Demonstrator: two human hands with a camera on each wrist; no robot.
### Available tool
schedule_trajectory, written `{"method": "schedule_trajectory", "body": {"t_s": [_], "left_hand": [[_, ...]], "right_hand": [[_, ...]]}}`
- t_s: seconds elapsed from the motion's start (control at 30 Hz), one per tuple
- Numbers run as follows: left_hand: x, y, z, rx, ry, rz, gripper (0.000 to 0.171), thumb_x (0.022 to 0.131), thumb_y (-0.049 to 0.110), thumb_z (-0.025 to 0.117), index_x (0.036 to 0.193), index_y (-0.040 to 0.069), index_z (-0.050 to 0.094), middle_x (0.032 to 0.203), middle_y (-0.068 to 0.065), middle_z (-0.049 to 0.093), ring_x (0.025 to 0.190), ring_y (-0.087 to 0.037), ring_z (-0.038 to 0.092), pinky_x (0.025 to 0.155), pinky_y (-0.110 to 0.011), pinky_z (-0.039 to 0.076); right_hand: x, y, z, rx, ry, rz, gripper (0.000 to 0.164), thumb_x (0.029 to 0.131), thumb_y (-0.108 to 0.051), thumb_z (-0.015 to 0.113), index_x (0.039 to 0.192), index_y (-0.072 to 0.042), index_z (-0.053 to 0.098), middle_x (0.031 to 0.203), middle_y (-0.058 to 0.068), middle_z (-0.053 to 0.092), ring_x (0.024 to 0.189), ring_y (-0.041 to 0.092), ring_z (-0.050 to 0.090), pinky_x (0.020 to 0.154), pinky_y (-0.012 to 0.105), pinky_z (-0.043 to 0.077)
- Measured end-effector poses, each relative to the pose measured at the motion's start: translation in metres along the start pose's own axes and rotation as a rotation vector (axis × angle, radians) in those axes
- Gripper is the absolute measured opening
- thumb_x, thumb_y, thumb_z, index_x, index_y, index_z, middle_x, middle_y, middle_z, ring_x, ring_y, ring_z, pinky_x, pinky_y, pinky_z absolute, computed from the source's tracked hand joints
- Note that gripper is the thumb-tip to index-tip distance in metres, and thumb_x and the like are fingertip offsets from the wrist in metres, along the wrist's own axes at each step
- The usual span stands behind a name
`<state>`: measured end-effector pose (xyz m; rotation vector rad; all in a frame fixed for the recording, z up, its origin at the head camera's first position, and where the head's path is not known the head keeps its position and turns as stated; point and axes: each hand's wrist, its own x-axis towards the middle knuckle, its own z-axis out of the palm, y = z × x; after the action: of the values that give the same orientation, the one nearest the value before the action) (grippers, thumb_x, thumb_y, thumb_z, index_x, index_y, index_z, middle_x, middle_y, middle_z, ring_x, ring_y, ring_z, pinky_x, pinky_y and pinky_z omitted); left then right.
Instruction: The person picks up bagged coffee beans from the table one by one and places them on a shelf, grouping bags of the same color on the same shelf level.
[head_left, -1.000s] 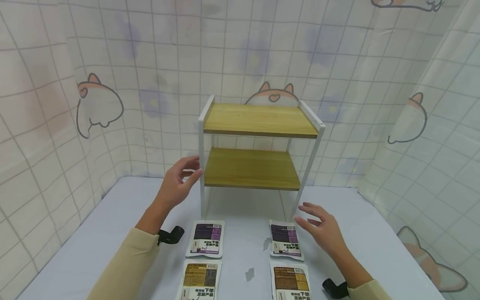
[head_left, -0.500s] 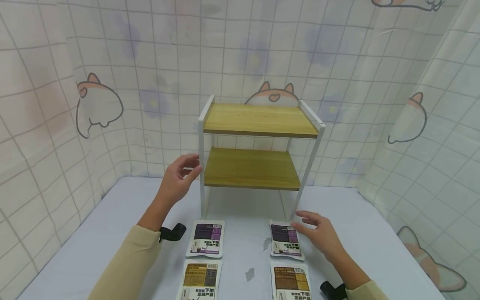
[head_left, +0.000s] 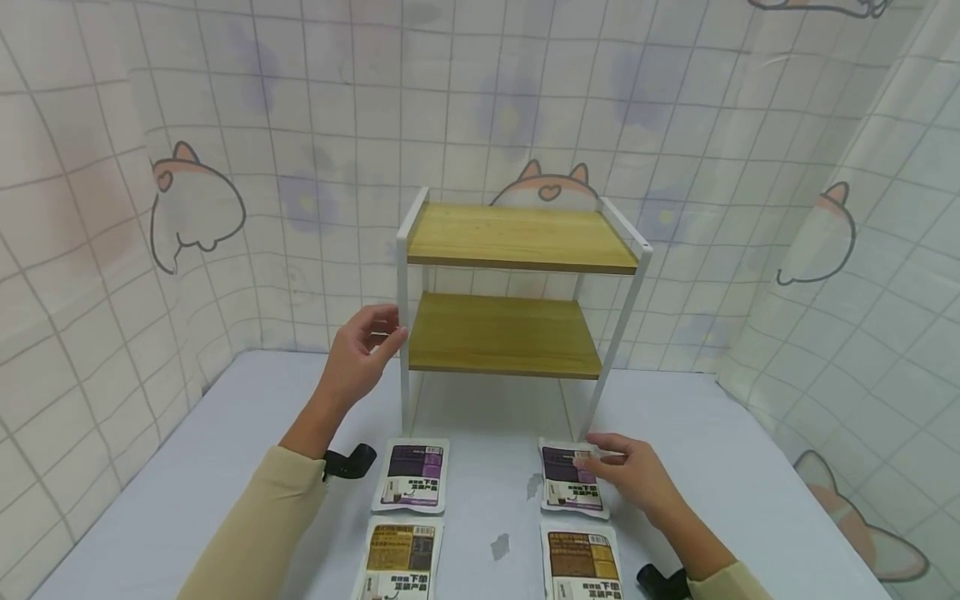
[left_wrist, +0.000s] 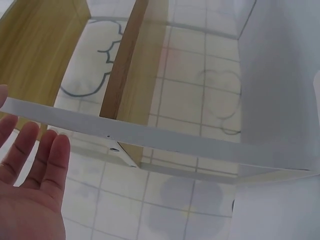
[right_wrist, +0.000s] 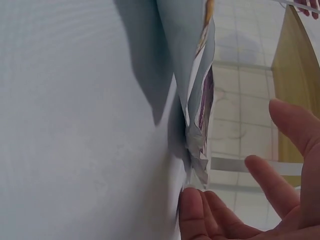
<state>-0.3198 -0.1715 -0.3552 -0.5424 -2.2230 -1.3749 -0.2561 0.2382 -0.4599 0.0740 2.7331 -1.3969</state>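
Note:
Beside the left front post of a two-tier shelf rack (head_left: 517, 237) is my left hand (head_left: 356, 350), thumb and fingertips right at the white post (left_wrist: 175, 142). In the left wrist view its fingers (left_wrist: 55, 160) are extended and relaxed. My right hand (head_left: 630, 475) reaches over the upper right corner of a purple-and-white pouch (head_left: 572, 487) lying flat on the table. The right wrist view has the fingertips low by the pouch's crimped end (right_wrist: 200, 145), with the thumb (right_wrist: 290, 117) spread apart from them.
A matching purple pouch (head_left: 411, 477) lies to the left. Two yellow-brown pouches, one left (head_left: 399, 558) and one right (head_left: 581, 567), lie nearer the front. The rack stands on the white tabletop (head_left: 487, 467) before a grid-patterned curtain (head_left: 315, 125). Grey patches mark the tabletop.
My right hand has moved down and left, from beside the rack's right post to over the purple pouch's corner. My left hand stays at the left post, almost unmoved.

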Motion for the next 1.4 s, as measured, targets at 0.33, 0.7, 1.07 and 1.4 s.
{"method": "schedule_trajectory", "body": {"t_s": [0.33,0.7,1.07,1.4], "left_hand": [[0.0029,0.0027,0.0023,-0.057,-0.012,0.019,0.036,0.101,0.021,0.066,0.134,0.006,0.061,0.121,-0.012,0.065,0.110,-0.022,0.063,0.088,-0.011,0.049],[0.0059,0.0018,0.0002,-0.076,-0.003,0.003,0.038,0.101,0.026,0.067,0.134,0.009,0.061,0.122,-0.011,0.067,0.109,-0.020,0.063,0.089,-0.012,0.050],[0.0072,0.0012,-0.0011,-0.101,-0.019,-0.047,0.039,0.100,0.033,0.068,0.132,0.011,0.063,0.121,-0.006,0.067,0.110,-0.013,0.063,0.098,-0.018,0.050],[0.0081,-0.0004,-0.0006,-0.114,-0.006,-0.068,0.034,0.099,0.030,0.069,0.126,0.010,0.065,0.113,-0.008,0.068,0.104,-0.012,0.065,0.092,-0.016,0.052]], "right_hand": [[-0.0017,-0.0008,-0.0006,-0.024,-0.006,0.030,0.070,0.080,-0.046,0.086,0.137,-0.012,0.065,0.142,0.023,0.060,0.127,0.043,0.060,0.095,0.059,0.054],[-0.0001,-0.0018,0.0017,-0.051,-0.027,0.047,0.067,0.076,-0.039,0.090,0.131,-0.010,0.067,0.127,0.022,0.066,0.108,0.030,0.065,0.076,0.039,0.061],[0.0023,-0.0023,0.0050,-0.159,-0.034,0.044,0.068,0.067,-0.032,0.096,0.127,-0.013,0.070,0.103,0.011,0.070,0.089,0.023,0.061,0.069,0.033,0.053],[0.0050,-0.0035,0.0090,-0.203,-0.041,0.044,0.066,0.068,-0.030,0.096,0.126,-0.014,0.070,0.102,0.011,0.069,0.089,0.023,0.060,0.069,0.033,0.052]]}}
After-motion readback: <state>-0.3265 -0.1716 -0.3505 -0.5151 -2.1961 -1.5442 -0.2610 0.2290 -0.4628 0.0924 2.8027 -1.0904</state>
